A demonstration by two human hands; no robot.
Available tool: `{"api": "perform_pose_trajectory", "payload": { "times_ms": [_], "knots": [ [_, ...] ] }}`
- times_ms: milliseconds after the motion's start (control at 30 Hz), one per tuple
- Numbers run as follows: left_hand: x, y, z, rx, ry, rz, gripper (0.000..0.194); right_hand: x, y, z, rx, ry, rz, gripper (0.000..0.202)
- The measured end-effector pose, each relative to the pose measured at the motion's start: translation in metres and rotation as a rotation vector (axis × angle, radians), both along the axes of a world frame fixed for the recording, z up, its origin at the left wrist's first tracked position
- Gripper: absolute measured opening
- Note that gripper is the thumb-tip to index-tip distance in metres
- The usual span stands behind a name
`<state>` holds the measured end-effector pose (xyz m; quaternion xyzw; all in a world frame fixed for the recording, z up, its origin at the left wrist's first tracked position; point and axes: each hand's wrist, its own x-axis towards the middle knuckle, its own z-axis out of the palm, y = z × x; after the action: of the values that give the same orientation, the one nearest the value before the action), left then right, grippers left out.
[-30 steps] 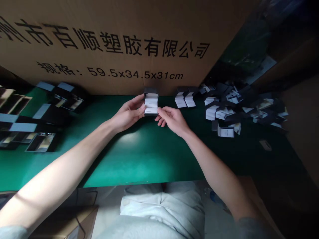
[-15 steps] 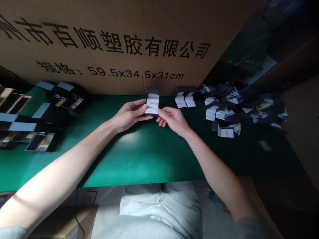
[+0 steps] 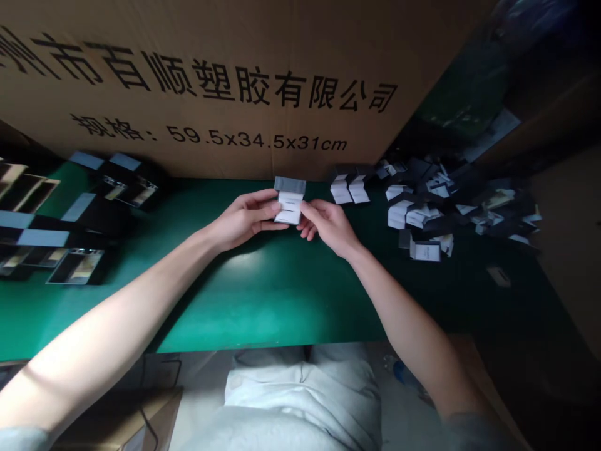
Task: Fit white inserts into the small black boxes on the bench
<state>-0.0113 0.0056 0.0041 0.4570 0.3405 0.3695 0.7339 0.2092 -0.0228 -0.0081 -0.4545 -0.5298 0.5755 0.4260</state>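
A small dark hinged box with a white lining (image 3: 290,205) is held between both hands over the middle of the green table (image 3: 263,294). Its lid stands up at the back, tipped partly forward, and fine print shows on the white inside. My left hand (image 3: 241,219) grips the box's left side, thumb on the front. On the right side, my right hand (image 3: 328,227) pinches the edge with thumb and curled fingers. Two similar open boxes (image 3: 350,186) stand side by side a little to the right.
A big cardboard carton (image 3: 235,37) with black print walls off the table's back. At right lies a heap of small dark-and-white boxes (image 3: 427,194). Several larger black boxes (image 3: 77,266) stand at left. A small flat piece (image 3: 498,276) lies near the right.
The lid of the held box has tilted forward, and its grey outer face now shows more. The box has shifted slightly; both hands stay nearly in place.
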Motion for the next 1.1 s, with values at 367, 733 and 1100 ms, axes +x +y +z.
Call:
{"api": "perform_pose_trajectory", "payload": {
  "times_ms": [367,733,1100],
  "knots": [
    [0.0015,-0.0016,0.0008,0.030,0.034,-0.021,0.038,0.0016,0.0031,-0.0027,0.036,-0.013,0.012,0.064],
    [0.0011,-0.0018,0.0015,0.039,0.030,-0.011,0.038,0.0027,0.0019,-0.0030,0.028,-0.007,0.012,0.060],
    [0.0003,-0.0017,-0.0019,0.067,0.014,-0.027,0.052,0.0030,0.0037,-0.0052,0.037,0.029,0.024,0.058]
  ]
}}
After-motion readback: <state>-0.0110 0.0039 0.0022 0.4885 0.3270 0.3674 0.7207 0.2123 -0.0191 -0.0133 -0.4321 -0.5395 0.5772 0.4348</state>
